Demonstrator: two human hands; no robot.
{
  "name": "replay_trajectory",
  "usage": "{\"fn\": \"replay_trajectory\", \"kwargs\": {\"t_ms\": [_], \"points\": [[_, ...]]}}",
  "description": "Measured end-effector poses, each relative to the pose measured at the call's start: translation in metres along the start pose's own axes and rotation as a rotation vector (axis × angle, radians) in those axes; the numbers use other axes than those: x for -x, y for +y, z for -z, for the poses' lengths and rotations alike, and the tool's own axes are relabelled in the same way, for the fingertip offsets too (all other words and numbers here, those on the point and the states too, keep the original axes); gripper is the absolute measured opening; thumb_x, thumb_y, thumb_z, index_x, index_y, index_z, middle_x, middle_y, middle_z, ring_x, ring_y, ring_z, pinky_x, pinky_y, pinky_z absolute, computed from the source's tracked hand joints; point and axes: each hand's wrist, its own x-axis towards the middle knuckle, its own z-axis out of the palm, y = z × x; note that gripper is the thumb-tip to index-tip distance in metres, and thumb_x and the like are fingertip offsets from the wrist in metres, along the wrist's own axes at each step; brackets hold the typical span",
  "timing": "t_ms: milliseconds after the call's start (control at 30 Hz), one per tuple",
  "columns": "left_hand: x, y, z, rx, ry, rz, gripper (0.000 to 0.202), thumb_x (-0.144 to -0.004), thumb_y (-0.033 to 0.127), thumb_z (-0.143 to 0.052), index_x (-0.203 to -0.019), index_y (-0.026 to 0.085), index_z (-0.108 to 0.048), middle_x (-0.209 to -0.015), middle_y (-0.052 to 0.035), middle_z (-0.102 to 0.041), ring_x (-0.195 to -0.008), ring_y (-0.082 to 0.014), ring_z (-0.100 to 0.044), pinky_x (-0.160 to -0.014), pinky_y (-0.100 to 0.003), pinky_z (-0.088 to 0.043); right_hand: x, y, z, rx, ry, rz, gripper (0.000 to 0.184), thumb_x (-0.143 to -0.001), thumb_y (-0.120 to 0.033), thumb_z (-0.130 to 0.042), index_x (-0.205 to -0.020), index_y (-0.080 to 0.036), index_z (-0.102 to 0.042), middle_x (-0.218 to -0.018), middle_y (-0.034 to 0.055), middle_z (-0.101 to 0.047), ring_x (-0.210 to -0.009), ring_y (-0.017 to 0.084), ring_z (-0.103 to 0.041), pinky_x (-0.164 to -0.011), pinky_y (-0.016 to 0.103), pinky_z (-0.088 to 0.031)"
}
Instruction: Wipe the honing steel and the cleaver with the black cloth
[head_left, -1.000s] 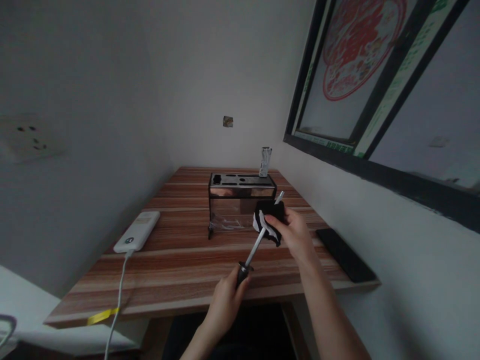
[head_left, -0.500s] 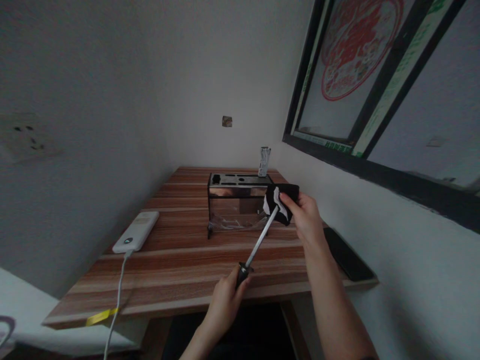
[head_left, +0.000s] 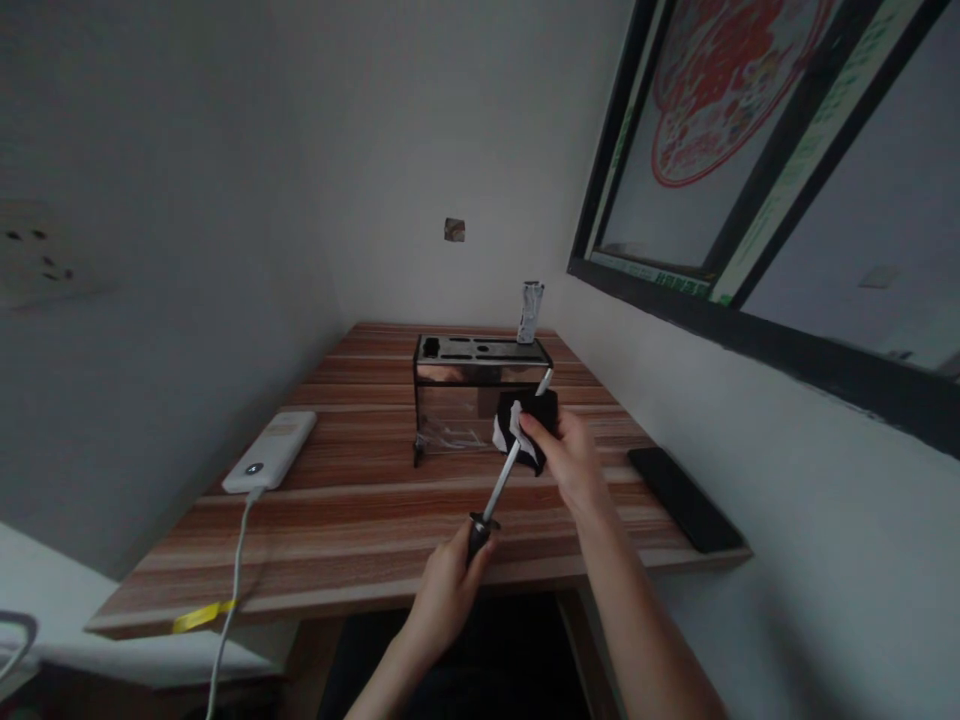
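My left hand [head_left: 448, 585] is wrapped round the dark handle of a sharpening steel [head_left: 501, 487], whose pale rod slants up and away to the right. Partway along the rod, my right hand [head_left: 568, 452] pinches a black and white cloth [head_left: 529, 420] around it. The rod's tip shows beyond the cloth. Behind the cloth stands a knife block [head_left: 484, 376] with a slotted top, a shiny front band and clear sides. A handle-like piece in crinkled wrap [head_left: 530, 312] sticks up from its right end.
On the wooden table [head_left: 360, 400], a white power bank [head_left: 271, 452] with a white cable [head_left: 238, 570] lies at left. A black phone [head_left: 686, 498] rests near the right edge. Yellow tape [head_left: 201, 616] marks the front edge. Walls and a dark-framed window [head_left: 739, 330] close in the table.
My right hand has slid the cloth down the rod toward the handle, to the left and nearer me. The rod's tip now shows past the cloth. The camera view has shifted slightly.
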Motion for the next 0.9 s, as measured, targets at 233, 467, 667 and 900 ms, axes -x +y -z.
{"fn": "replay_trajectory", "kwargs": {"t_ms": [233, 467, 667, 900], "points": [[-0.001, 0.002, 0.001, 0.002, 0.019, -0.013, 0.027, -0.089, 0.032, -0.041, -0.103, 0.017, -0.059, -0.088, -0.0064, -0.068, -0.083, -0.0204, -0.064, -0.072, -0.026, -0.044, 0.035, 0.002, -0.017, 0.068, -0.118, -0.078, 0.031, -0.073, -0.041, -0.067, -0.088, -0.015, -0.064, -0.079, 0.0059, -0.068, -0.070, 0.019, -0.063, -0.061, 0.027, -0.050], [-0.002, 0.000, 0.000, 0.033, 0.000, -0.012, 0.028, -0.090, 0.032, -0.040, -0.106, 0.016, -0.056, -0.088, -0.0073, -0.068, -0.081, -0.0206, -0.063, -0.071, -0.026, -0.044, 0.054, 0.007, -0.022, 0.139, -0.209, -0.155, 0.035, -0.070, -0.033, -0.069, -0.099, -0.015, -0.061, -0.092, 0.0088, -0.070, -0.085, 0.024, -0.064, -0.076, 0.034, -0.051], [-0.002, -0.004, -0.001, 0.033, 0.000, 0.008, 0.030, -0.088, 0.030, -0.041, -0.110, 0.016, -0.055, -0.089, -0.0075, -0.069, -0.081, -0.0213, -0.064, -0.070, -0.027, -0.044, 0.063, 0.012, -0.023, 0.139, -0.261, -0.174, 0.038, -0.066, -0.024, -0.071, -0.101, -0.017, -0.059, -0.100, 0.0068, -0.068, -0.092, 0.023, -0.063, -0.085, 0.036, -0.048], [-0.003, -0.006, -0.001, 0.032, -0.005, -0.006, 0.030, -0.088, 0.029, -0.041, -0.111, 0.017, -0.055, -0.094, -0.0080, -0.069, -0.087, -0.0220, -0.063, -0.075, -0.028, -0.044, 0.068, 0.012, -0.025, 0.140, -0.220, -0.178, 0.042, -0.066, -0.022, -0.070, -0.105, -0.017, -0.056, -0.102, 0.0081, -0.067, -0.097, 0.024, -0.060, -0.089, 0.038, -0.045]]}}
